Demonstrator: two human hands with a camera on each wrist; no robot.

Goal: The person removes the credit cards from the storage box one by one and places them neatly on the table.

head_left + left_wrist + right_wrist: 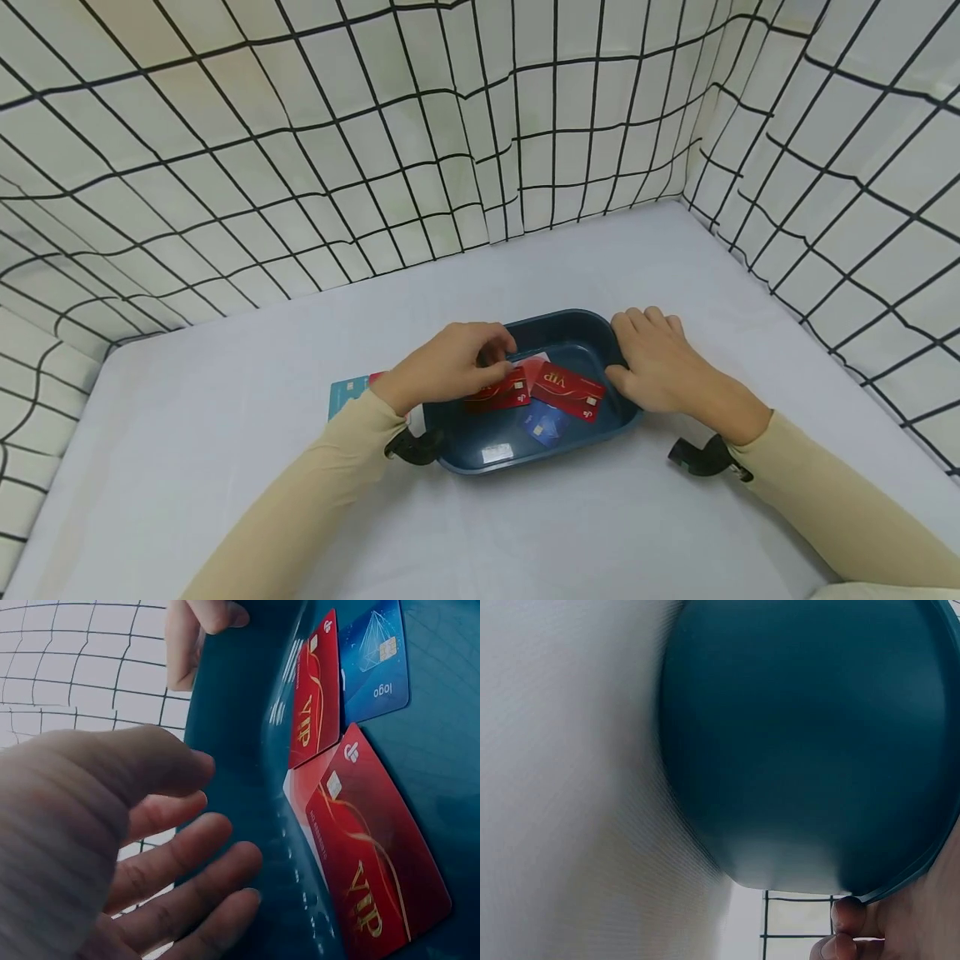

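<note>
A dark blue tray (577,333) sits at the lower centre of the head view on a white table (225,467), its long axis running left to right. The right hand (660,362) grips the tray's right rim — thumb inside, fingers curled over the outer edge. The left hand (450,367) hovers over the tray's left side; the left wrist view shows its fingers loosely spread, holding nothing. Just below it lies a red VIP card (498,392), long axis roughly left-right. Another red VIP card (567,390) angles down to the right — a blue card (543,425) lies in front of them.
</note>
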